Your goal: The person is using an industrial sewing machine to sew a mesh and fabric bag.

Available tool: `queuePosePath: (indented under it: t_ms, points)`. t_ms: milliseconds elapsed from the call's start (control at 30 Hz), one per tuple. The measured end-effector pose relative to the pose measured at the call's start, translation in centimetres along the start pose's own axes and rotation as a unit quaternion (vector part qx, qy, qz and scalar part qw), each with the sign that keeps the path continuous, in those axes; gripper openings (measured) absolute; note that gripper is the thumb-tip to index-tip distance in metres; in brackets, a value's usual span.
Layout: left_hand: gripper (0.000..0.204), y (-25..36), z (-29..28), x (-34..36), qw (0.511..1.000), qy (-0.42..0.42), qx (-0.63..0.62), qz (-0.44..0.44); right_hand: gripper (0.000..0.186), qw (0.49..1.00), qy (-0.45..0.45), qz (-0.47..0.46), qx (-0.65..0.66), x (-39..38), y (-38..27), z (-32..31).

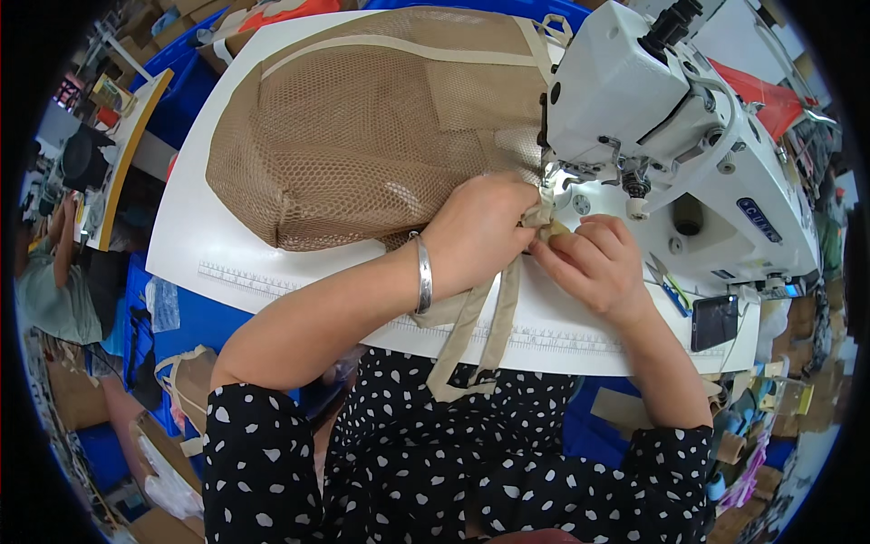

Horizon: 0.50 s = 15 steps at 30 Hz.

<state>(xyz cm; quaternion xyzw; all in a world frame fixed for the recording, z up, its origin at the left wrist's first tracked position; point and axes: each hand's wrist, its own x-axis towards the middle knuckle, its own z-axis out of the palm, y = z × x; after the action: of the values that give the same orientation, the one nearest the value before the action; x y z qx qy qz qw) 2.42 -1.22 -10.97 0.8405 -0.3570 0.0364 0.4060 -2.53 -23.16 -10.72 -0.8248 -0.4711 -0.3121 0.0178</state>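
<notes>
A brown mesh bag (353, 136) with beige binding lies across the white sewing table, its right edge reaching the needle area of a white sewing machine (603, 82). Just in front of the needle, my left hand (485, 218) is closed on the bag's beige fabric strap (542, 210). My right hand (594, 263) pinches the same strap from the other side, fingertips close to the left ones. Below my hands the strap's loop hangs over the table's front edge. My left fingertips are partly hidden behind the hand.
Right of my hand lie small blue-handled thread snips (672, 292) and a dark phone (715, 323). Printed rulers run along the white table (181, 238). Blue bins (186, 95) stand at the back left. Another person (59, 290) sits at the far left beside a yellow-edged table.
</notes>
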Motion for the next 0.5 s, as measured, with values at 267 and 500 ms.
queuePosePath:
  t_ms: [267,500]
  points:
    - [0.02,0.04,0.13,0.06,1.0,-0.005,-0.009,-0.01,0.027,1.0,0.012,0.008,0.0,-0.11,0.07,0.12]
    - [0.019,-0.08,0.19,-0.08,1.0,-0.005,-0.011,-0.007,0.021,0.996,0.014,0.09,0.024,-0.42,-0.27,0.61]
